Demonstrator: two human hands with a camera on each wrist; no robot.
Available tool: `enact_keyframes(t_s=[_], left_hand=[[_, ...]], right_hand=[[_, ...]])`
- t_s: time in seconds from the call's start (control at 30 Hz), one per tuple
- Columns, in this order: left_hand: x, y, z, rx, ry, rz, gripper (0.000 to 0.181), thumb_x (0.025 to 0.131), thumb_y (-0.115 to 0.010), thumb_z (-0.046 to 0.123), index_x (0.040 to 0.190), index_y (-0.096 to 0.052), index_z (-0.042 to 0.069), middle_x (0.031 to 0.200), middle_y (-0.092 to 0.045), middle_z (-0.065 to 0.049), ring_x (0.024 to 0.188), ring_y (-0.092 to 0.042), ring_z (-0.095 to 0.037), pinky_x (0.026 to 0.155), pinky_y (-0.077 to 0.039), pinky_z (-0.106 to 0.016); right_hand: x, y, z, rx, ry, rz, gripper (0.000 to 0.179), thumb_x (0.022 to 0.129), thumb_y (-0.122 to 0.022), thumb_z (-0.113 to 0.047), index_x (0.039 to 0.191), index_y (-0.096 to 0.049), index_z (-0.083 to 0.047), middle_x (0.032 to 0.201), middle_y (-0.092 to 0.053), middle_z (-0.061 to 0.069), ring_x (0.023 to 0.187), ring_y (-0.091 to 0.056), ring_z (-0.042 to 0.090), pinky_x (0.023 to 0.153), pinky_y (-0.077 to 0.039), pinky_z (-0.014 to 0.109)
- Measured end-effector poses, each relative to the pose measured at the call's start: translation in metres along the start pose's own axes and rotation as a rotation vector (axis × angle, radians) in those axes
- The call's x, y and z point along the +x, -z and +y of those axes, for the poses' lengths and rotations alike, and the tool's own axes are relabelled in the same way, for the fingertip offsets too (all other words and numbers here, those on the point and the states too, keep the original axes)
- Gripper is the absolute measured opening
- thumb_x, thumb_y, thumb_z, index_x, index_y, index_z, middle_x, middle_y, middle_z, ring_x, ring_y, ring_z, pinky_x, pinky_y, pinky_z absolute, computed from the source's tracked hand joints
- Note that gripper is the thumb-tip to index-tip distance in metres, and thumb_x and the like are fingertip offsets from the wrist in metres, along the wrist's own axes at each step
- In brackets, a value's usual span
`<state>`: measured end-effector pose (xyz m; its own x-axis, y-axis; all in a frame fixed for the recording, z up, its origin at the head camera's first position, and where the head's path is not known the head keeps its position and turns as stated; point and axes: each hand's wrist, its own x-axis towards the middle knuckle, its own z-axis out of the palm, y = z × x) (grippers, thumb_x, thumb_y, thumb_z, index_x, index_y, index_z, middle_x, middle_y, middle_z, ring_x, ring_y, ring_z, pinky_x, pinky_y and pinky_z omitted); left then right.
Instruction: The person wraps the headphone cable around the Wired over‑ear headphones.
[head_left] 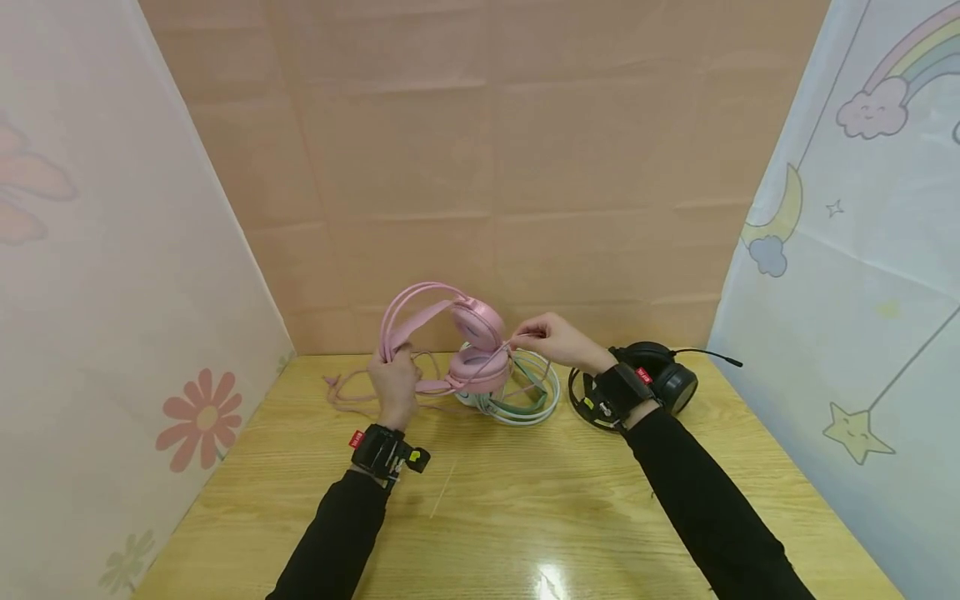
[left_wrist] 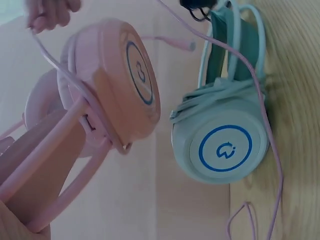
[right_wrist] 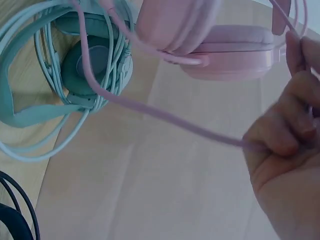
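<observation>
The left hand gripped the twin-tubed headband of a glossy pink plastic over-ear headset, raised above the pale wood-grain desk near its far edge, just left of that edge's middle. The right hand pinched the thin, smooth pink cable between thumb and fingers, beside the earcups; more of the cable ran through its curled fingers.

To manage the cable well at this stage, the left hand's hold on the band seemed worth making firm but not squeezing, so that the cups would not swing. The right hand would best have drawn the cable with light, even tension, minding the pink boom microphone, which looked easy to snag. The slack on the desk toward the far left corner was best fed in gradually, clear of the neighbouring headset.

Counted, there were three headsets: one pink, held up; one mint-green and white, with its cable wound about it, lying by the middle of the far edge; and one black, near the far right corner, its single slim boom pointing right. Two hands were at work, with one black strap on each wrist.
</observation>
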<state>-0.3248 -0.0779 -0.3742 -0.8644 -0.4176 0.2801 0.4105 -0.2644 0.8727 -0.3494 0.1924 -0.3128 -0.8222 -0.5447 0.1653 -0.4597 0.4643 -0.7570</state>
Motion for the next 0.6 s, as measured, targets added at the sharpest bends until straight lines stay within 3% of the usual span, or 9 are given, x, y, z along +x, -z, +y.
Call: enact_keyframes(t_s=[0.13,0.37,0.47,0.6], left_hand=[[0.003,0.004,0.003,-0.09,0.06,-0.028,0.025,0.091,-0.052,-0.002,0.069,-0.047,0.009,0.047,-0.03,0.008,0.036,-0.03,-0.005,0.039,-0.028,-0.022],[-0.001,0.002,0.012,0.077,0.024,-0.159,0.027,0.089,-0.052,-0.001,0.066,-0.042,0.011,0.045,-0.031,0.01,0.034,-0.034,-0.005,0.036,-0.028,-0.022],[-0.003,0.001,0.017,0.092,0.036,-0.2,0.027,0.089,-0.051,-0.001,0.066,-0.043,0.011,0.044,-0.032,0.01,0.034,-0.033,-0.005,0.036,-0.026,-0.022],[-0.001,0.001,0.02,0.025,0.08,-0.248,0.027,0.088,-0.05,-0.002,0.066,-0.041,0.012,0.044,-0.03,0.009,0.034,-0.027,-0.004,0.037,-0.022,-0.022]], right_hand=[[0.005,0.0,0.0,-0.082,0.034,0.056,0.02,0.097,-0.063,-0.025,0.101,-0.075,-0.009,0.096,-0.073,0.002,0.089,-0.065,0.013,0.083,-0.051,0.032],[0.021,0.003,-0.01,-0.205,0.12,0.21,0.013,0.083,-0.079,-0.024,0.086,-0.075,-0.012,0.07,-0.049,-0.001,0.072,-0.04,0.017,0.066,-0.031,0.029],[0.027,0.006,-0.013,-0.214,0.147,0.219,0.011,0.084,-0.078,-0.02,0.086,-0.075,-0.01,0.069,-0.048,-0.002,0.072,-0.039,0.018,0.066,-0.031,0.03],[0.029,0.011,-0.013,-0.207,0.186,0.181,0.009,0.092,-0.069,-0.015,0.094,-0.074,-0.007,0.076,-0.057,0.002,0.077,-0.042,0.018,0.07,-0.033,0.03]])
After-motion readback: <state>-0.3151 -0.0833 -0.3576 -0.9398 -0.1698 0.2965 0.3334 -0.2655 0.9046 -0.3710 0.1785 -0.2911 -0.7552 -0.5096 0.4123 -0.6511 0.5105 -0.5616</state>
